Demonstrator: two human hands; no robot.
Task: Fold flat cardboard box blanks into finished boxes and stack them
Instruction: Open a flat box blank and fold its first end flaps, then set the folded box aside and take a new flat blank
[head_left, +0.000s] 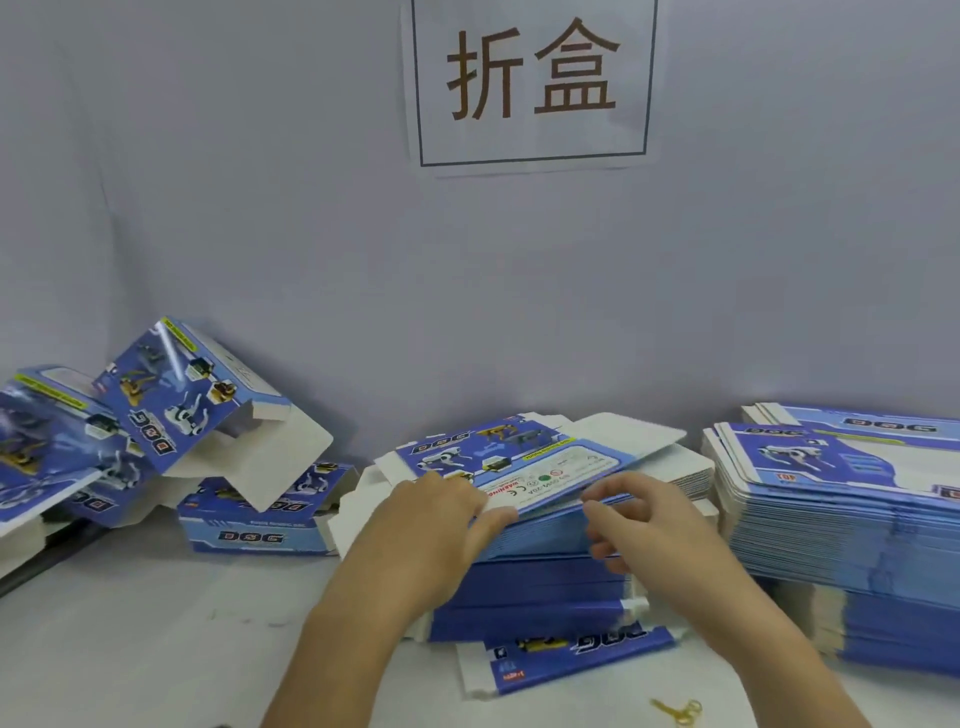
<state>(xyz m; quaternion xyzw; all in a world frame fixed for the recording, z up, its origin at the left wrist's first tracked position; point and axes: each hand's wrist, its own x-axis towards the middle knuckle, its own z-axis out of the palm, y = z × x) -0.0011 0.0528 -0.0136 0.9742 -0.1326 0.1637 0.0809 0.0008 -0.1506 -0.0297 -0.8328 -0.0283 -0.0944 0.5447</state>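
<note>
The top blank (514, 462), its long axis running left-right atop the middle stack (545, 561), is being pinched at its near edge by the left hand (441, 525) and the right hand (639, 519), both equally near.

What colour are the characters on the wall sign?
Brown, inside a dark rectangular border on the white wall sign, seen in the head view.

Both hands (540, 525) on top blank (524, 462)

Packing workshop: stacked box blanks (841, 499), wall sign (532, 83).
</note>
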